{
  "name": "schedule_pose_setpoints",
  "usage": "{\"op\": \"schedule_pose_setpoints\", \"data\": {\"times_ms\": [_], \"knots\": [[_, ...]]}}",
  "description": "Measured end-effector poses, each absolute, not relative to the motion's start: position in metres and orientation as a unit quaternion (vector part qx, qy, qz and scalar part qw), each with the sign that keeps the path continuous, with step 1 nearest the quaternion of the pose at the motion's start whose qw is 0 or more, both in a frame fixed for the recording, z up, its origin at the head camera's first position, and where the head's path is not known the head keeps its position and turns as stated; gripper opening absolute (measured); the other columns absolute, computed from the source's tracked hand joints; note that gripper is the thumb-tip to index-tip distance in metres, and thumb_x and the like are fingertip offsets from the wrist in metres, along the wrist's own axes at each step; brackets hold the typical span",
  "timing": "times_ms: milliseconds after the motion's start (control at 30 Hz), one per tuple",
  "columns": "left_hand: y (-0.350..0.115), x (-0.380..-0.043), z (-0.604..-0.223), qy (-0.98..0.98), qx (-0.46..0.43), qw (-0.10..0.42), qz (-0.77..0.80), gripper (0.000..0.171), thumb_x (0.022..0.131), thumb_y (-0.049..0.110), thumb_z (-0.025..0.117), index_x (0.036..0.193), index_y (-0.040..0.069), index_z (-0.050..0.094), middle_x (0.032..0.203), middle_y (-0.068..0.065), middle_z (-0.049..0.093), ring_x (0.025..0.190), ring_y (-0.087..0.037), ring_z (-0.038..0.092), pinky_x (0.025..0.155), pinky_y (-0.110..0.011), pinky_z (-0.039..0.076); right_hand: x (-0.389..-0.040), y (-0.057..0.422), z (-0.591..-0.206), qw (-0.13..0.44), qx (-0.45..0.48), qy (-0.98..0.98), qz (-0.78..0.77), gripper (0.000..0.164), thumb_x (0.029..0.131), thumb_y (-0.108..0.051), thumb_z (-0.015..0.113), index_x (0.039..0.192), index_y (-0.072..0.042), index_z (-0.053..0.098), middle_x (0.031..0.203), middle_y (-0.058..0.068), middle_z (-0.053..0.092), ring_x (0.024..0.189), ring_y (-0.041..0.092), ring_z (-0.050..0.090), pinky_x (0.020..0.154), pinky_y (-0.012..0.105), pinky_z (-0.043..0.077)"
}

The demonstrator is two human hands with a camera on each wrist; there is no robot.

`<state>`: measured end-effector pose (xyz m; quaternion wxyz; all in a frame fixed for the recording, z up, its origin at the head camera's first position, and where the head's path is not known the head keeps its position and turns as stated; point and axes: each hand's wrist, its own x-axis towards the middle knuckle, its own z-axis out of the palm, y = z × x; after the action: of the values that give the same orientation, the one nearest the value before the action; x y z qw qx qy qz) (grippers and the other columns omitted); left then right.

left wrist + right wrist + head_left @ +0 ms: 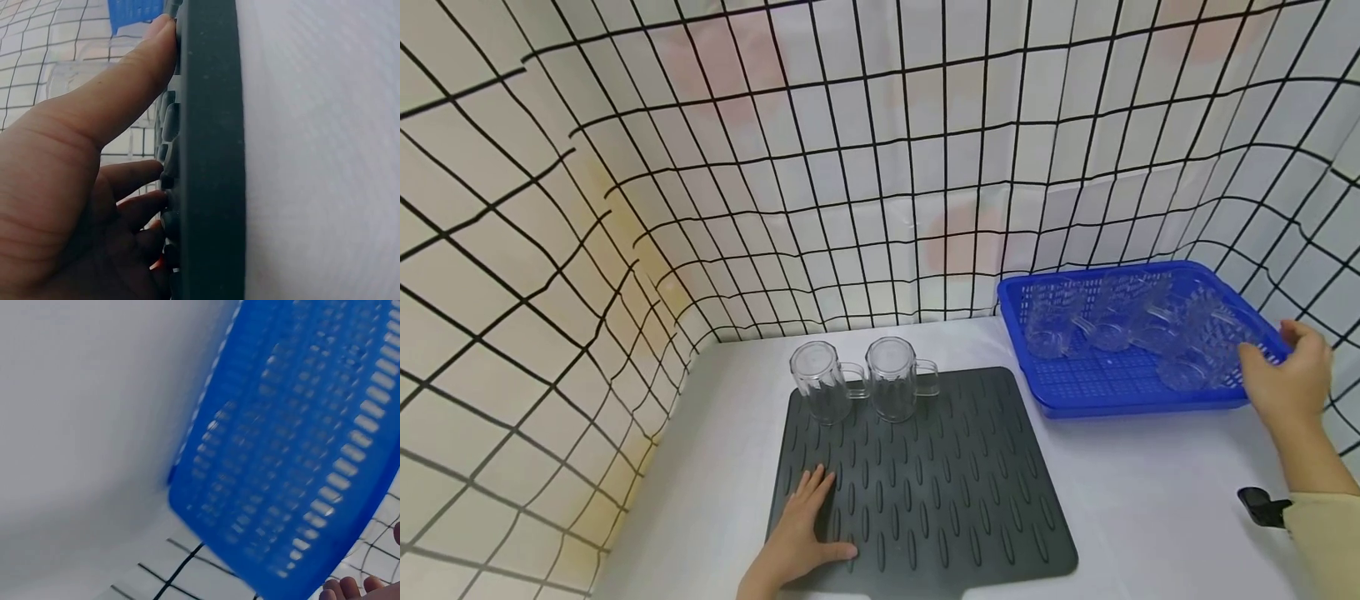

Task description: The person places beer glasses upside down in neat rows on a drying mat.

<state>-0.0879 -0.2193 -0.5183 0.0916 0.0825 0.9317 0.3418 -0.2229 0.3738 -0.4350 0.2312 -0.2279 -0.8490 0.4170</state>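
My left hand [805,533] rests on the lower left of a dark ribbed drying mat [940,500], fingers spread. In the left wrist view, its thumb and fingertips touch the bumpy surface beside the mat's thick edge [212,150]. Two clear glass mugs [827,387] stand side by side along the mat's far edge, handles to the right. My right hand [1292,375] is at the right rim of a blue plastic basket [1052,408], thumb apart from the fingers, no mug between them. Inside the basket lie several clear glass mugs [1183,367]. The right wrist view shows only some fingertips [350,587] by the rim.
Black wire grid panels [880,167] backed by white sheeting enclose the left, back and right sides. The basket stands close to the back and right panels. White cloth [1135,492] covers the table. A small black object [1262,507] is at the right sleeve's cuff.
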Motion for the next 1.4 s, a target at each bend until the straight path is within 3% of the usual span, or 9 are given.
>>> {"op": "schedule_pose_setpoints", "data": {"times_ms": [400,900,1400], "knots": [[-0.220,-0.088,-0.519,0.931,0.090,0.082,0.343,0.111,0.064,0.046,0.087,0.149,-0.002,0.034,0.157,-0.026,0.020,0.143,-0.048,0.008,0.108,-0.070,0.012,-0.233,0.399,-0.448,0.164,-0.177,-0.909,0.339,0.068,0.094,-0.016,0.046,0.144,0.019,0.017,0.138,0.044,0.027,0.128,0.058,0.027,0.102,0.068,0.023],[-0.220,-0.089,-0.521,0.931,0.081,0.093,0.342,0.112,0.064,0.047,0.087,0.149,-0.001,0.033,0.158,-0.024,0.019,0.144,-0.047,0.008,0.108,-0.069,0.011,-0.239,0.408,-0.454,0.126,-0.129,-0.946,0.271,0.068,0.091,-0.015,0.049,0.135,0.028,0.019,0.122,0.049,0.032,0.113,0.062,0.034,0.090,0.071,0.031],[-0.221,-0.088,-0.520,0.931,0.086,0.090,0.342,0.110,0.065,0.046,0.087,0.149,-0.002,0.033,0.157,-0.026,0.019,0.144,-0.048,0.008,0.107,-0.070,0.012,-0.241,0.403,-0.456,0.118,-0.130,-0.951,0.253,0.072,0.092,-0.013,0.049,0.138,0.027,0.012,0.129,0.049,0.033,0.114,0.065,0.033,0.096,0.070,0.028]]}}
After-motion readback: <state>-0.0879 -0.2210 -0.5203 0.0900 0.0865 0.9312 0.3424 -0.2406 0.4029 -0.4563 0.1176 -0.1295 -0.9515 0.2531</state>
